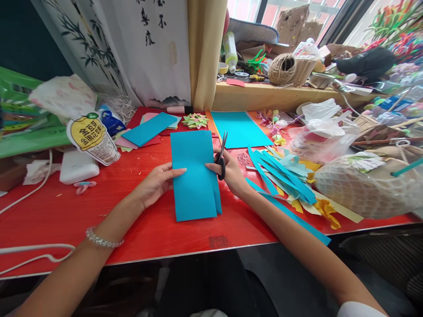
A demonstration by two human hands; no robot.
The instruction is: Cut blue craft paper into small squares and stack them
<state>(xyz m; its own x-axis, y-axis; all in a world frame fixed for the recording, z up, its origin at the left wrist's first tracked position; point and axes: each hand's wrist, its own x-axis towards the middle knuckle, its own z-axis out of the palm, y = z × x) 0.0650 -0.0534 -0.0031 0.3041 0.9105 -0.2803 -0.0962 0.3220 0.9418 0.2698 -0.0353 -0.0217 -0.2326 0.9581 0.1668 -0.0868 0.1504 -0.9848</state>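
Between my two hands is a folded sheet of blue paper (193, 189), held upright above the red table, with a second layer showing at its lower right edge. My left hand (161, 180) grips its left edge, thumb on the front and fingers behind. On the opposite edge, my right hand (228, 169) pinches the paper with its thumb and also carries black-handled scissors (222, 165), blades pointing up. Blue paper strips (287, 176) lie in a heap right of my right hand. Behind the held sheet are a flat blue sheet (241, 127) and a folded blue piece (150, 128).
A folded paper flower (194, 120) and a marker (179, 109) lie at the back of the red table (142, 233). At right stand a netted fruit with a straw (366, 185) and plastic bags (324, 132). A white box (79, 166) and cable (42, 178) are at left.
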